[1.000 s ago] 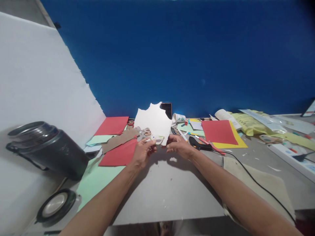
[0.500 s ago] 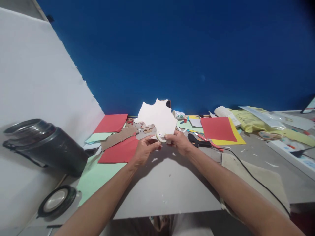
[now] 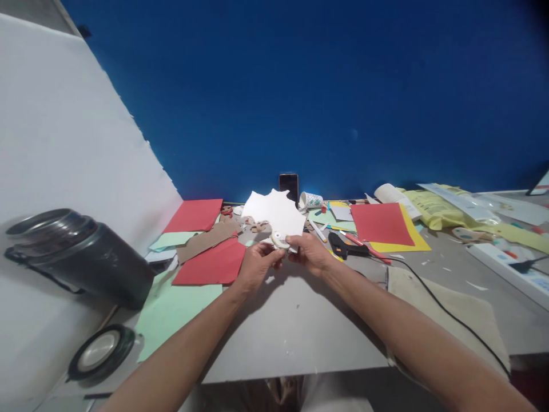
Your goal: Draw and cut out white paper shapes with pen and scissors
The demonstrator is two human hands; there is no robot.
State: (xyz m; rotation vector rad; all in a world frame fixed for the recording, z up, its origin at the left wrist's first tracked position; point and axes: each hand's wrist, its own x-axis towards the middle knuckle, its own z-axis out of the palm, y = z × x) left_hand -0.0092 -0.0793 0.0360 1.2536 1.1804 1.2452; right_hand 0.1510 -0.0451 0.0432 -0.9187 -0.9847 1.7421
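Broadly, a blue wall rises at twelve o'clock from the hands, behind a grey table. A dark flask stands at nine, and a red sheet overlaps a yellow one between two and three. Just above the table, a jagged white cutout is pinched along its near edge by the left hand and right hand. A glue gun lies at three, a phone at twelve, a tipped cup at one. Near the thumbs shows a tiny eye-like spot.
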